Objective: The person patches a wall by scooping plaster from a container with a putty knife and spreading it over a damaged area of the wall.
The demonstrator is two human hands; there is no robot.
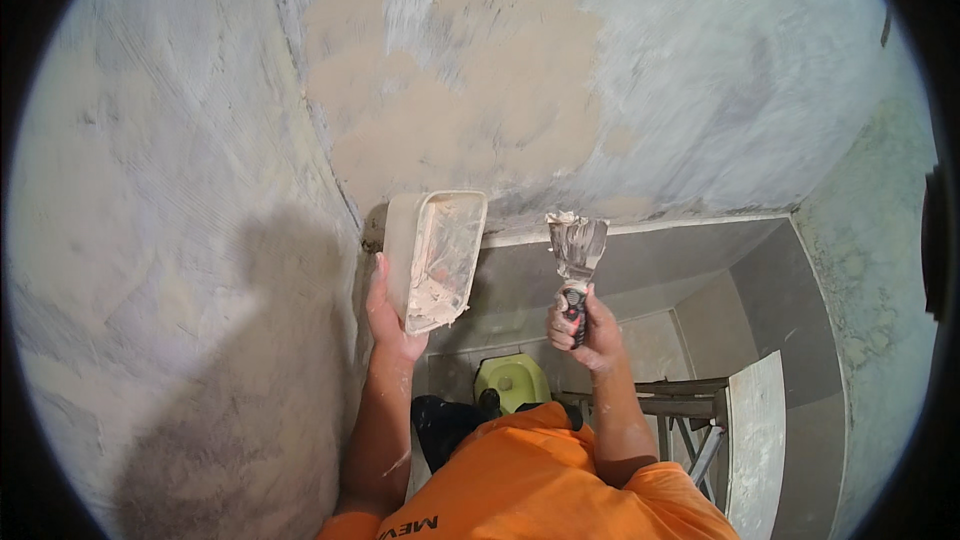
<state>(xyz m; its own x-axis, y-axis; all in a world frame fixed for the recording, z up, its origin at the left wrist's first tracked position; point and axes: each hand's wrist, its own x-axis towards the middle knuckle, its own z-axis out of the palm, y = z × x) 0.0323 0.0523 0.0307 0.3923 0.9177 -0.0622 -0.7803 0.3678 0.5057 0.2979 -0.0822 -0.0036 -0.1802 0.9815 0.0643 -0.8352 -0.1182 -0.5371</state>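
Note:
My left hand point(393, 318) grips a white plastic tub point(402, 240) from its lower left side, tilted so its inside shows. Beige filler point(430, 302) coats the tub's walls and gathers in a clump at the near end. My right hand point(590, 330) is closed round the dark handle of a putty knife point(578, 245), blade pointing up and away from me. Filler is smeared on the blade, with a lump along its tip. The knife is apart from both the tub and the wall. Ahead is a large beige filler patch point(470, 90) on the grey wall.
A rough grey wall point(180, 190) stands close on my left, with my shadow on it. Grey tiles point(660, 255) cover the lower wall ahead. Below is a yellow-green squat toilet point(512, 380). A dark frame point(680, 400) and a pale board point(757, 440) stand at my right.

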